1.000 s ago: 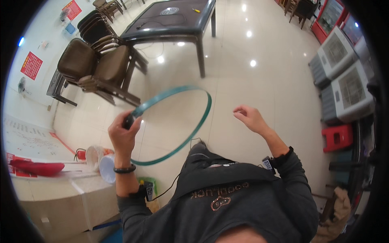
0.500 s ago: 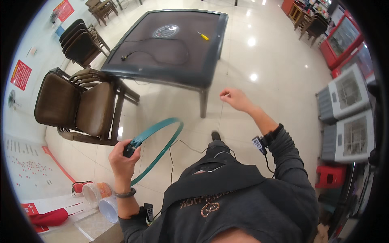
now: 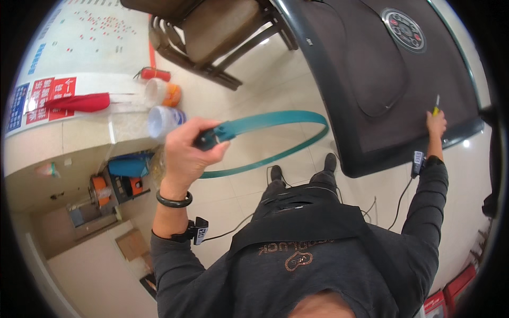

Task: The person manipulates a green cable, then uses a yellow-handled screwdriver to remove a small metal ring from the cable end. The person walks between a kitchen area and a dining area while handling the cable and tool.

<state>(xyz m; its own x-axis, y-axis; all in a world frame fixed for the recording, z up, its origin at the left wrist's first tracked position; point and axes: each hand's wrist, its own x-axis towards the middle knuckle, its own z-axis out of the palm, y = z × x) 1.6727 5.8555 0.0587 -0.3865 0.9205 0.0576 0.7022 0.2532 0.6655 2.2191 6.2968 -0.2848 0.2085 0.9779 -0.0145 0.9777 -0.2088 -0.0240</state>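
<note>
My left hand (image 3: 193, 151) is closed round the black buckle end (image 3: 208, 138) of a teal belt (image 3: 281, 117). The belt hangs in a wide loop in front of my body, above the floor. Out to the right, my right hand (image 3: 436, 126) reaches over the edge of a dark square table (image 3: 371, 127) with its fingers on a yellow-handled screwdriver (image 3: 436, 111). The pale shaft points away from me, and part of the handle is hidden by the fingers. A round panel (image 3: 404, 30) sits in the tabletop, and a thin black cord (image 3: 389, 106) lies across it.
A brown padded chair (image 3: 217, 32) stands left of the table. Farther left are a red fire extinguisher (image 3: 155, 74), an orange-and-white bucket (image 3: 170, 94) and a white bucket (image 3: 161, 122). Cables (image 3: 231, 229) run from devices on my forearms.
My view has swung left and I am closer to the table. My right hand has gone from beside the table to the screwdriver that lay on it. My left hand still holds the belt.
</note>
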